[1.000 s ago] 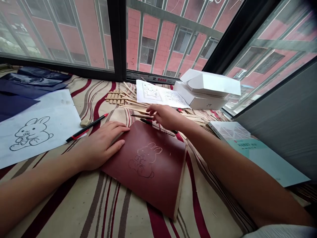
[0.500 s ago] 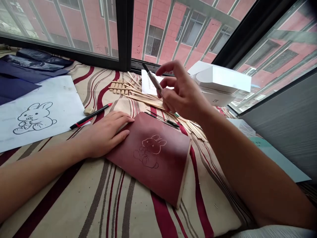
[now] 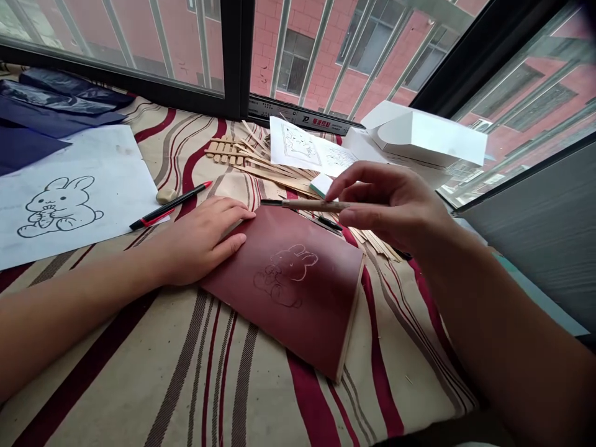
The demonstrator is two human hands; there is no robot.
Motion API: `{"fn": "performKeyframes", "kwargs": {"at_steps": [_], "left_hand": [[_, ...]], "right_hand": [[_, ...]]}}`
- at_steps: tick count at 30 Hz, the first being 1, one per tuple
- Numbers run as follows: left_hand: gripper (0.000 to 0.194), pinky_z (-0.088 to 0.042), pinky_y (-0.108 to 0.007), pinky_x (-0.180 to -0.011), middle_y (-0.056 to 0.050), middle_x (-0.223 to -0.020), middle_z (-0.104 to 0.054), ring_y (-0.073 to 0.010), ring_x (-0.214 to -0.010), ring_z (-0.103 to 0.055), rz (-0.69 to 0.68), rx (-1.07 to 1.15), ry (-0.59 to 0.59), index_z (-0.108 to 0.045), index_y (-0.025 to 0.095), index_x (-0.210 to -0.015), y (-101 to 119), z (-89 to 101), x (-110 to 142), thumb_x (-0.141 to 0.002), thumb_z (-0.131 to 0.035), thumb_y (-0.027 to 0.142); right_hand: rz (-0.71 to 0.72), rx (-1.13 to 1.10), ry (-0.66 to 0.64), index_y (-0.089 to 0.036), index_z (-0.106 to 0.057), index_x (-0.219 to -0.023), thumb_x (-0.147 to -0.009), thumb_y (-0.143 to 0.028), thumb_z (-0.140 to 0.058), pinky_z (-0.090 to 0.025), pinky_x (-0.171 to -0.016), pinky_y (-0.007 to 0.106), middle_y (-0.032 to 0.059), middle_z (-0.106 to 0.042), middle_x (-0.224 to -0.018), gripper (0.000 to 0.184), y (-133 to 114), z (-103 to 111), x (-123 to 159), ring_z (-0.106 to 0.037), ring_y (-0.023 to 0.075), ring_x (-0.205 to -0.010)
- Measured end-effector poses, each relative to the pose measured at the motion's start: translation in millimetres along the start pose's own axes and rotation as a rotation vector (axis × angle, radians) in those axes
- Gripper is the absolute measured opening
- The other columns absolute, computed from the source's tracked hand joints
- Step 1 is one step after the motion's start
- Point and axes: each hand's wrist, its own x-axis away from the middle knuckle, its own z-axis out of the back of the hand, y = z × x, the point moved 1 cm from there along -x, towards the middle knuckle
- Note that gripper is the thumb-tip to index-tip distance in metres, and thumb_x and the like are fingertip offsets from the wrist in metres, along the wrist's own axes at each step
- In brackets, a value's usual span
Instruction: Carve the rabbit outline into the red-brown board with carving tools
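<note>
A reddish-brown board (image 3: 321, 329) lies at an angle on the striped cloth. It bears a rabbit outline (image 3: 286, 276), pale along the head and ears and darker on the body. Flat against the board's left corner rests my left hand (image 3: 202, 239), fingers stretched out. My right hand (image 3: 391, 202) is raised over the far right edge of the board, pinching a slim carving tool (image 3: 311, 205) with a pale wooden handle. Its dark metal tip points left, above the board's far corner. On the left, a white sheet (image 3: 118, 158) carries a similar rabbit in black lines.
A black and red pen (image 3: 174, 205) and an eraser (image 3: 166, 196) lie beside my left hand. Thin wooden strips (image 3: 261, 171), a sketched paper (image 3: 298, 146) and a white box (image 3: 428, 133) sit toward the window. Dark blue sheets (image 3: 41, 133) are at far left.
My right hand has come down and to the right. The carving tool has swung from pointing steeply up to nearly level. My left hand stays on the board.
</note>
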Motion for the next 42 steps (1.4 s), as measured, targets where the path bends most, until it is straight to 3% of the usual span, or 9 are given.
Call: {"fn": "performKeyframes", "kwargs": {"at_steps": [4,7,8,11,15,19,25,35,42], "left_hand": [[0.054,-0.040,-0.055,-0.125,-0.013,-0.145,-0.065,-0.0342,-0.140,-0.056,0.004,0.008,-0.017,-0.063,0.021,-0.139,1,1.2,-1,-0.103,-0.039,0.053],[0.053,-0.040,-0.055,-0.125,-0.013,-0.145,-0.065,-0.0348,-0.139,-0.056,-0.005,0.020,-0.006,-0.064,0.021,-0.138,1,1.5,0,-0.103,-0.041,0.053],[0.053,-0.041,-0.056,-0.125,-0.013,-0.144,-0.065,-0.0351,-0.139,-0.056,-0.011,0.025,0.004,-0.064,0.021,-0.138,0,1.5,0,-0.103,-0.041,0.054],[0.051,-0.041,-0.058,-0.124,-0.012,-0.144,-0.066,-0.0352,-0.137,-0.057,-0.009,0.029,0.022,-0.064,0.023,-0.138,0,1.3,0,-0.103,-0.042,0.054],[0.051,-0.043,-0.055,-0.124,-0.011,-0.144,-0.066,-0.0337,-0.139,-0.057,0.002,0.031,0.011,-0.063,0.025,-0.137,0,0.7,1,-0.103,-0.040,0.055],[0.049,-0.039,-0.054,-0.127,-0.010,-0.144,-0.066,-0.0332,-0.139,-0.057,-0.010,0.029,0.021,-0.063,0.025,-0.137,0,0.8,1,-0.103,-0.042,0.054],[0.051,-0.040,-0.055,-0.126,-0.012,-0.146,-0.064,-0.0346,-0.140,-0.056,0.004,0.013,-0.010,-0.062,0.022,-0.138,2,3.8,0,-0.103,-0.041,0.052],[0.046,-0.043,-0.053,-0.124,-0.009,-0.145,-0.066,-0.0322,-0.138,-0.058,-0.018,0.010,0.013,-0.061,0.027,-0.138,-1,1.9,1,-0.105,-0.042,0.053],[0.046,-0.043,-0.054,-0.125,-0.008,-0.144,-0.066,-0.0343,-0.138,-0.058,-0.033,0.008,0.008,-0.062,0.029,-0.137,0,3.1,0,-0.105,-0.042,0.055]], "right_hand": [[0.064,-0.272,0.117,-0.020,-0.070,-0.074,-0.080,-0.033,-0.084,-0.034,-0.050,0.026,-0.0027,-0.051,-0.065,0.020,9,-13,-11,-0.041,0.0092,-0.057],[0.047,-0.516,0.053,-0.020,-0.059,-0.075,-0.087,-0.035,-0.074,-0.043,-0.056,0.024,-0.0020,-0.053,-0.074,0.024,12,-35,-24,-0.051,0.0101,-0.064],[0.038,-0.573,0.022,-0.020,-0.057,-0.077,-0.091,-0.034,-0.068,-0.040,-0.053,0.023,-0.0030,-0.052,-0.073,0.022,13,-44,-29,-0.048,0.0087,-0.059],[0.017,-0.692,-0.037,-0.022,-0.052,-0.084,-0.098,-0.030,-0.056,-0.019,-0.041,0.020,-0.0091,-0.038,-0.061,0.016,14,-70,-42,-0.020,0.0060,-0.044],[-0.026,-0.751,0.027,-0.025,-0.034,-0.073,-0.103,-0.056,-0.057,-0.012,-0.039,0.020,-0.0108,-0.021,-0.056,0.049,20,-91,-50,-0.007,0.0066,-0.043],[-0.035,-0.765,0.126,-0.025,-0.030,-0.069,-0.100,-0.072,-0.056,-0.012,-0.038,0.021,-0.0112,-0.019,-0.053,0.062,26,-95,-51,-0.006,0.0063,-0.042],[-0.015,-0.815,0.228,-0.024,-0.034,-0.071,-0.098,-0.067,-0.065,-0.010,-0.037,0.021,-0.0117,-0.022,-0.053,0.059,33,-94,-51,-0.006,0.0052,-0.042],[0.008,-0.799,0.256,-0.024,-0.034,-0.071,-0.094,-0.068,-0.069,-0.011,-0.038,0.021,-0.0115,-0.022,-0.053,0.060,30,-96,-46,-0.009,0.0047,-0.041],[0.128,-0.738,0.239,-0.025,-0.031,-0.067,-0.093,-0.069,-0.070,-0.015,-0.037,0.022,-0.0099,-0.021,-0.052,0.064,28,-102,-42,-0.015,0.0048,-0.040]]}}
